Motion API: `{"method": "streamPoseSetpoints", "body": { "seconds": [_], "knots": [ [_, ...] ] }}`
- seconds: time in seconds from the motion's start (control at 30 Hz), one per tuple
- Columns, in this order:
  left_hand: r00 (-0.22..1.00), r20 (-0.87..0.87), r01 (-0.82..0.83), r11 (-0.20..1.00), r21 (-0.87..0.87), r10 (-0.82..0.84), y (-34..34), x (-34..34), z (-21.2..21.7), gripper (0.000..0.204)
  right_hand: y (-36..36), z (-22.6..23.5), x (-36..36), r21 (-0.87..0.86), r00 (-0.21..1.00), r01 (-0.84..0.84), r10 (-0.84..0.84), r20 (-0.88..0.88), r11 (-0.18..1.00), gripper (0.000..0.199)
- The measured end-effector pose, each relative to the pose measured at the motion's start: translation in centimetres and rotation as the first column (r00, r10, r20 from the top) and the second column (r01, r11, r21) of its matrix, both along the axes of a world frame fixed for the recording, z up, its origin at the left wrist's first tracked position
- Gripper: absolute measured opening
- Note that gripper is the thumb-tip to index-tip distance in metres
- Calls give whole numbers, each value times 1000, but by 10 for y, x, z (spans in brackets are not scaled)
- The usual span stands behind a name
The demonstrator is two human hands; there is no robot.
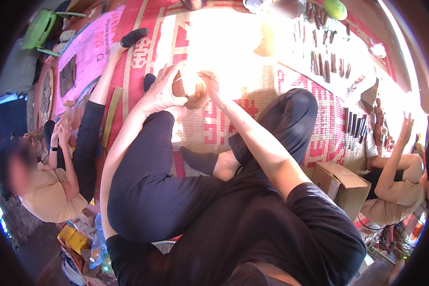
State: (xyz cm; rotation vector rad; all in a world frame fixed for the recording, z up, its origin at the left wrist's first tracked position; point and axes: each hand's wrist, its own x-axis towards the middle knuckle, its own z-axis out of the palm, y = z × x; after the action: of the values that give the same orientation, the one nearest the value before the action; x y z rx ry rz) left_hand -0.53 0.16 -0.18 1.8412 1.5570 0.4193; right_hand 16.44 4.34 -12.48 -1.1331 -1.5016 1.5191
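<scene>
Above the mat, just beyond my left knee, both hands meet on a round, tan-brown thing [195, 97] with a shiny surface; glare hides its exact kind. My left hand [163, 93] wraps its left side, thumb toward me and fingers on the far side. On its right edge, my right hand [211, 86] has its fingers closed, partly washed out by sunlight. I sit with legs bent, and the held thing is clear of the mat [214, 125].
At the far right lie rows of dark brown sticks [326, 64] and a green fruit [335, 9]. Dark-handled tools [355, 125] and a cardboard box [341, 186] are to my right. A wooden strip [112, 117] lies left. People sit on both sides; a pink sheet [93, 50] is far left.
</scene>
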Motion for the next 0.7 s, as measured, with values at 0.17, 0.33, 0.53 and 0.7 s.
{"method": "streamPoseSetpoints", "body": {
  "seconds": [0.17,0.33,0.53,0.7],
  "knots": [
    [1000,1,1,1000,2,-1,2,-4,-6,95,-14,-82,-32,-3,916,131,-122,-382,991,24],
    [1000,10,-30,998,62,29,-6,-5,-5,93,-29,48,14,-271,968,-48,-22,-249,961,23],
    [1000,12,-10,996,91,9,2,-5,-14,93,-1,-7,-11,-202,999,25,-34,-43,979,23],
    [1000,-10,-19,995,94,20,-4,-9,-12,93,-46,1,10,-82,908,-96,53,-415,992,23]
  ]
}}
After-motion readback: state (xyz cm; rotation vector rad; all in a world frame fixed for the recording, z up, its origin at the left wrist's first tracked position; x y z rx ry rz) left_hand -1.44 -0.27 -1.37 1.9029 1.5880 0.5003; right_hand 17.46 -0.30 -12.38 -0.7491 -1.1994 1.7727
